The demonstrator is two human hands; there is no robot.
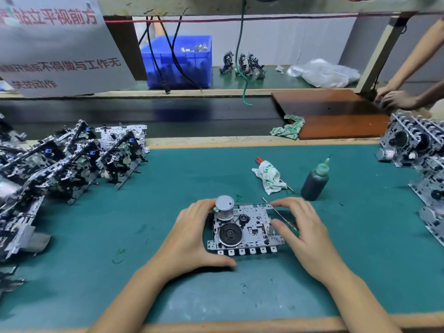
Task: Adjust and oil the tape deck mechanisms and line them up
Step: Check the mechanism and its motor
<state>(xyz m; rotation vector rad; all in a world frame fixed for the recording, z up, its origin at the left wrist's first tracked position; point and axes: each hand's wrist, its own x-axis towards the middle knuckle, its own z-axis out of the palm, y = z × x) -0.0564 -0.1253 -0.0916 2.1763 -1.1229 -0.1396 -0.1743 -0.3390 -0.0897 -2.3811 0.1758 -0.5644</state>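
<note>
One tape deck mechanism (249,230) lies flat on the green mat (192,179) in front of me, with a silver motor can, a black flywheel and a row of white keys along its near edge. My left hand (192,236) curls round its left side, fingers at the motor and thumb by the near edge. My right hand (300,229) grips the right side, with a thin metal tool (278,212) lying under its fingers. A dark oil bottle (314,181) with a green nozzle stands just behind, to the right.
Several mechanisms are stacked at the left (72,159) and lined up at the right (418,150). A crumpled rag (269,175) wraps a red-tipped tool. Beyond the mat run a dark conveyor, a brown board (336,116), a blue bin (177,61) and another person's hands (394,99).
</note>
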